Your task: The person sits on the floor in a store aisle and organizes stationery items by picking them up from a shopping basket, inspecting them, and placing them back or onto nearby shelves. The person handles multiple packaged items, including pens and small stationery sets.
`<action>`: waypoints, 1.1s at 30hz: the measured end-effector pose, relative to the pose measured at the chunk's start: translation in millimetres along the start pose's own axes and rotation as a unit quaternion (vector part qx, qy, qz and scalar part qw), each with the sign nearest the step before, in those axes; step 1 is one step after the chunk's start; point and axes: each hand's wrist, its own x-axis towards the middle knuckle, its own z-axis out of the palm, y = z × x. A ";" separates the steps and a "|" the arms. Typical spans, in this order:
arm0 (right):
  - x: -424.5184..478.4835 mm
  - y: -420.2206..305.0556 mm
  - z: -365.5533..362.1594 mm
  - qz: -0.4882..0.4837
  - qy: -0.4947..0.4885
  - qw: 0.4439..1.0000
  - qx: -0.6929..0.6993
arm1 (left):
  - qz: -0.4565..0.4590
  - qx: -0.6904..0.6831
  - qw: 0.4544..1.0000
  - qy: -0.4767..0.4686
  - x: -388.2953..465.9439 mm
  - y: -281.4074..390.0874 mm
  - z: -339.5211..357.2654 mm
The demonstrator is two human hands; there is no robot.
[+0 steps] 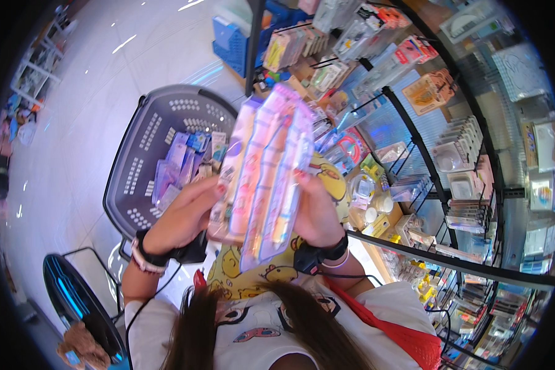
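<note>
Between both hands I hold a stack of flat plastic-wrapped packages point(268, 180), pink and lilac with blue-edged strips; their exact contents are blurred. My left hand point(185, 215) grips the stack along its left side, thumb on the front. On the right side, my right hand point(319, 210) holds it with the thumb over the edge. Behind the stack and to the left is a grey plastic shopping basket point(159, 120). Several small purple, blue and white packages point(180, 162) lie inside it, partly hidden by the stack and my left hand.
Wire-and-panel store shelving with a black frame point(416, 134) curves along the right, hung with packaged goods. A blue perforated plastic basket point(231, 44) stands at the top. At lower left are a round black stool seat point(81, 300) and a brown plush toy point(83, 347).
</note>
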 end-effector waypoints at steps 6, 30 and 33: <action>-2.4 1.8 -2.1 0.038 -0.006 0.999 0.001 | 0.124 0.441 0.881 0.119 -36.5 30.5 6.4; -4.2 1.8 -17.8 0.053 -0.021 0.983 0.176 | 0.086 0.183 0.978 -0.042 269.2 -9.3 -86.5; -5.4 4.5 -18.5 0.066 -0.033 0.976 0.206 | 0.094 0.217 0.971 -0.034 350.8 -58.5 -130.7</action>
